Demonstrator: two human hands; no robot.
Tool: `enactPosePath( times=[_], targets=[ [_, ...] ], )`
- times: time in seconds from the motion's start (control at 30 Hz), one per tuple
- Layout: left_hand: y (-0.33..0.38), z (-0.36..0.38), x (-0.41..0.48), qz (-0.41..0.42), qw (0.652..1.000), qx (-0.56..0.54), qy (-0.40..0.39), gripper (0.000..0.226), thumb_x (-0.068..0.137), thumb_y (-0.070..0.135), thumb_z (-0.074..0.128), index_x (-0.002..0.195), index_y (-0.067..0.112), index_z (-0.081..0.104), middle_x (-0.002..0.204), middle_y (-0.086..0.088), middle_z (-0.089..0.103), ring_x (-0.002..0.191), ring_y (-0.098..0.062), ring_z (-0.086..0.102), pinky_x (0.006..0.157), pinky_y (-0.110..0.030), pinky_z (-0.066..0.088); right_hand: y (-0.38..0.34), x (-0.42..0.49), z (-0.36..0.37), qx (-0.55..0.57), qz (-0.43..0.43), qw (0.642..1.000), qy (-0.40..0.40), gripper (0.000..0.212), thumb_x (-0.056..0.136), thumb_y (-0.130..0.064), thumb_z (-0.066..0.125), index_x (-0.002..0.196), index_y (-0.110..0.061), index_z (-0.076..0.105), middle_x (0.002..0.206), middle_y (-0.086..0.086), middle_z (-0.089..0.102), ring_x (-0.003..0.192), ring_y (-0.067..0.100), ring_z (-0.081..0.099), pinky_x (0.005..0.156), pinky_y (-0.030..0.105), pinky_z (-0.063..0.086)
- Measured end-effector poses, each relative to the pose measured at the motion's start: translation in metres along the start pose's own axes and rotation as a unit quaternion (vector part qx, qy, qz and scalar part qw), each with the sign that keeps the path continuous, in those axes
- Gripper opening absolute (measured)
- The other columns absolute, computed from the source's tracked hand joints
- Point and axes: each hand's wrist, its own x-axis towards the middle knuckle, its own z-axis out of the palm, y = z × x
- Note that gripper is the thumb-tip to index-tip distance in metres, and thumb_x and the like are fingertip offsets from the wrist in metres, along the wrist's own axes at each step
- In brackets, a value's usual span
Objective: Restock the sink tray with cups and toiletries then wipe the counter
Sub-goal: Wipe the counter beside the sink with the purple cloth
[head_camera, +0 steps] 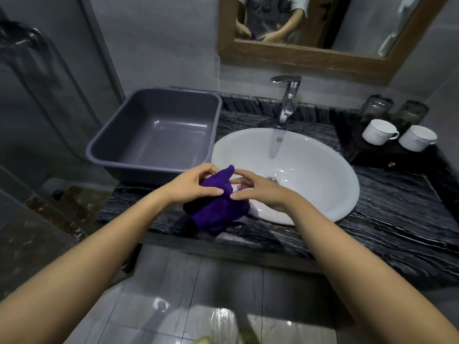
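The purple cloth sits just left of the frame's center, bunched between both hands at the lower left rim of the white sink basin. Its lower folds sag onto the dark veined table, or hang just above it; I cannot tell which.

It looks soft, light and limp, probably a plush microfibre. It should crumple, not hold a shape, so any loose corner will droop and drag. It is not fragile and is unlikely to slip from dry fingers. For wiping it is best gathered into a flat pad and held from above with a broad palm, not by 1 corner.

The left grip is closed on the cloth's upper part, fingers curled round it and thumb laid across the front. The right grip pinches the cloth's right edge between thumb and fingertips. Judging by this, the person is folding or bunching it ready to wipe.

A chrome tap stands behind the basin. A grey plastic tub sits on the table at the upper left. At the right edge, a dark tray carries 2 white cups and 2 clear glass tumblers. A wood-framed mirror hangs at the top.
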Motion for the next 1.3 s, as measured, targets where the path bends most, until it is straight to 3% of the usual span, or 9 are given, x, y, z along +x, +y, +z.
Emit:
enactPosePath(
  times=[0.13, 0.3, 0.37, 0.6, 0.7, 0.93, 1.03, 1.17, 1.3],
  targets=[
    [0.043, 0.016, 0.023, 0.059, 0.991, 0.107, -0.056, 0.028, 0.073, 0.022, 0.075, 0.095, 0.017, 0.058, 0.098, -0.007, 0.07, 0.091, -0.025, 0.065, 0.083, -0.038, 0.053, -0.022, -0.038, -0.035, 0.016, -0.062, 0.997, 0.053, 0.069, 0.084, -0.012, 0.069, 0.143, -0.026, 0.035, 0.124, -0.008, 0.058, 0.11, 0.008, 0.056, 0.083, 0.014, 0.044],
    [0.084, 0.045, 0.051, 0.129, 0.975, 0.174, -0.055, 0.03, 0.069, 0.023, 0.077, 0.089, 0.024, 0.054, 0.086, -0.001, 0.069, 0.075, -0.013, 0.06, 0.074, -0.028, 0.048, -0.037, -0.087, -0.062, -0.199, -0.064, 0.961, 0.183, 0.019, 0.082, -0.014, 0.07, 0.1, -0.007, 0.068, 0.087, 0.009, 0.066, 0.078, 0.015, 0.057, 0.075, 0.032, 0.046],
    [0.096, 0.056, 0.063, 0.133, 0.971, 0.19, -0.064, 0.035, 0.067, 0.025, 0.079, 0.091, 0.025, 0.054, 0.077, 0.003, 0.066, 0.068, -0.01, 0.056, 0.067, -0.024, 0.046, -0.037, -0.107, -0.071, -0.223, -0.054, 0.947, 0.224, 0.021, 0.083, -0.019, 0.069, 0.087, 0.002, 0.065, 0.078, 0.012, 0.058, 0.074, 0.018, 0.049, 0.069, 0.032, 0.039],
    [0.128, 0.104, 0.096, 0.163, 0.925, 0.291, -0.18, 0.018, 0.073, 0.018, 0.071, 0.077, 0.028, 0.056, 0.073, 0.01, 0.06, 0.07, -0.011, 0.055, 0.061, -0.02, 0.044, -0.02, -0.171, -0.113, -0.214, -0.045, 0.922, 0.32, 0.01, 0.083, -0.013, 0.067, 0.086, -0.004, 0.069, 0.08, 0.01, 0.063, 0.078, 0.012, 0.054, 0.076, 0.03, 0.041],
    [0.146, 0.133, 0.111, 0.181, 0.933, 0.259, -0.173, 0.016, 0.076, 0.016, 0.068, 0.09, 0.022, 0.062, 0.085, 0.003, 0.065, 0.078, -0.012, 0.057, 0.064, -0.016, 0.045, -0.006, -0.199, -0.138, -0.185, -0.029, 0.912, 0.366, 0.014, 0.084, -0.014, 0.066, 0.095, -0.005, 0.07, 0.085, 0.007, 0.065, 0.083, 0.011, 0.055, 0.078, 0.027, 0.042],
    [0.172, 0.213, 0.14, 0.189, 0.947, 0.169, -0.196, 0.037, 0.07, 0.016, 0.077, 0.105, 0.018, 0.066, 0.109, -0.008, 0.068, 0.098, -0.026, 0.063, 0.089, -0.039, 0.051, 0.048, -0.257, -0.184, -0.133, -0.003, 0.891, 0.435, 0.019, 0.086, -0.01, 0.063, 0.103, -0.004, 0.071, 0.09, 0.004, 0.067, 0.08, 0.01, 0.056, 0.071, 0.022, 0.044],
    [0.169, 0.248, 0.153, 0.164, 0.949, 0.155, -0.221, 0.037, 0.069, 0.012, 0.078, 0.102, 0.022, 0.065, 0.101, -0.004, 0.068, 0.088, -0.019, 0.061, 0.084, -0.034, 0.051, 0.079, -0.271, -0.196, -0.099, 0.023, 0.886, 0.453, 0.018, 0.088, -0.009, 0.062, 0.102, -0.003, 0.071, 0.09, 0.005, 0.068, 0.083, 0.014, 0.06, 0.077, 0.031, 0.048],
    [0.164, 0.288, 0.169, 0.139, 0.951, 0.142, -0.238, 0.036, 0.07, 0.01, 0.076, 0.102, 0.022, 0.066, 0.097, -0.002, 0.069, 0.086, -0.015, 0.061, 0.081, -0.028, 0.052, 0.119, -0.282, -0.214, -0.059, 0.07, 0.879, 0.468, 0.013, 0.088, -0.01, 0.061, 0.096, -0.007, 0.071, 0.077, 0.001, 0.067, 0.067, 0.01, 0.058, 0.06, 0.02, 0.046],
    [0.167, 0.326, 0.183, 0.135, 0.953, 0.126, -0.242, 0.032, 0.071, 0.01, 0.075, 0.102, 0.018, 0.067, 0.097, -0.004, 0.07, 0.085, -0.014, 0.061, 0.088, -0.037, 0.05, 0.142, -0.289, -0.24, -0.035, 0.101, 0.856, 0.506, 0.012, 0.086, -0.009, 0.061, 0.093, -0.01, 0.071, 0.084, 0.007, 0.068, 0.082, 0.022, 0.063, 0.079, 0.033, 0.048]
  ],
)
